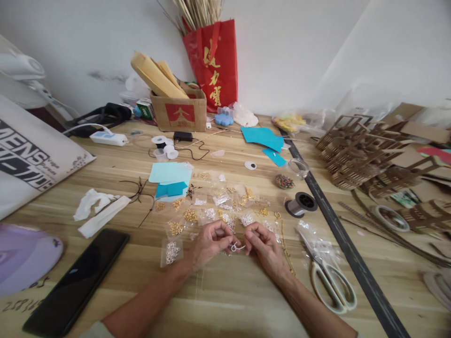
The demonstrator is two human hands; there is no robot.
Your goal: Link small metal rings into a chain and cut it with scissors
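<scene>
My left hand (212, 242) is closed, thumb and forefinger pinching one end of a small silver chain piece (234, 247) with a ring on it. Facing it, my right hand (263, 245) pinches the other end of the piece, which spans the short gap between the hands. Small bags of gold findings (190, 215) and silver beads (246, 219) lie just beyond my fingers. A bag of silver rings (172, 252) is left of my left hand. Beside my right wrist runs a gold chain (287, 251).
A black phone (77, 284) lies at the left front, and scissors (333, 281) at the right. Farther back are a wire spool (301, 204), blue sheets (262, 138), a cardboard box (179, 112) and a red bag (220, 61). Brown woven baskets (362, 150) stand at the right.
</scene>
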